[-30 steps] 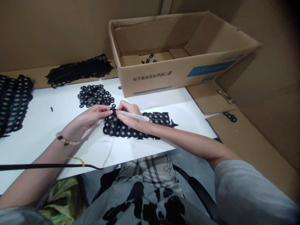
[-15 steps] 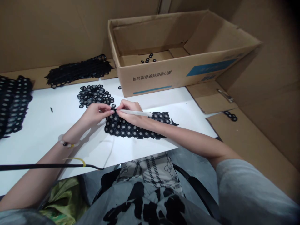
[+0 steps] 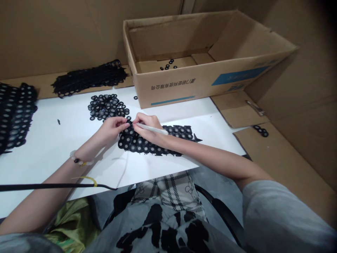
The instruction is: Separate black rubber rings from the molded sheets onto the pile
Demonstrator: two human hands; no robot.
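A sheet of joined black rubber rings [image 3: 142,147] with pale centres lies on the white tabletop [image 3: 86,189]. At its upper left corner my left hand [image 3: 112,128] is closed, thumb and fingertips pinching a black ring at the sheet's edge. Whether that ring is still joined to the sheet is hidden by the fingers. My right hand [image 3: 149,125] grips a slim white pen-like tool [image 3: 155,130], its tip close to the left fingertips. Just beyond the left hand is a pile of loose black rings [image 3: 105,106].
An open cardboard box [image 3: 173,86] stands at the back with several rings inside. Stacked black ring sheets [image 3: 91,79] lie at the back left, more sheets [image 3: 17,116] at the far left. A black rod [image 3: 52,187] crosses the left front. Joined rings [image 3: 260,131] lie on cardboard at right.
The white tool has tilted, its rear end dropping lower against the right hand. Both hands stay at the sheet's upper left corner. The view has shifted slightly.
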